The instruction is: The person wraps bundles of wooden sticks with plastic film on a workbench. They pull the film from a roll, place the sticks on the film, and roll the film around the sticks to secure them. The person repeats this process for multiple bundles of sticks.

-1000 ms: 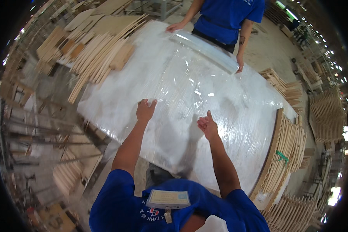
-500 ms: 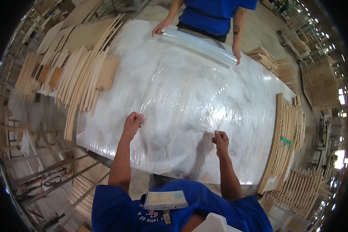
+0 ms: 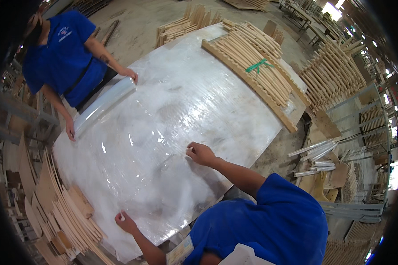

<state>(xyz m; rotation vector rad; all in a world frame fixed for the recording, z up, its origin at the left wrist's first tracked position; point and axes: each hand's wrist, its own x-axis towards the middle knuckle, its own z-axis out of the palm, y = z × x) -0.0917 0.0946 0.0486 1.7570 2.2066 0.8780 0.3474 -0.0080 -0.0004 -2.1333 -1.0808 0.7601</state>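
A sheet of clear plastic film (image 3: 157, 145) lies stretched over a large pale table (image 3: 163, 62). My left hand (image 3: 127, 222) is closed in a pinch on the film near the table's near left corner. Over the middle of the near side, my right hand (image 3: 201, 154) has its fingers curled on the film's edge. At the far left a co-worker in a blue shirt (image 3: 68, 48) grips the film roll (image 3: 104, 106) by its two ends. Wrinkles and bright glints run along the film between the roll and my hands.
Slatted wooden pieces bound with a green tie (image 3: 258, 66) rest on the table's far right end. Long wooden strips (image 3: 77, 216) lie beside the left corner. More sticks (image 3: 185, 26) stand beyond the far edge. Wrapped white bundles (image 3: 316, 154) sit off to the right.
The view has swung to the right, so the co-worker and roll now appear at the left and the slatted pieces at the top. Both my hands stay closed on the film.
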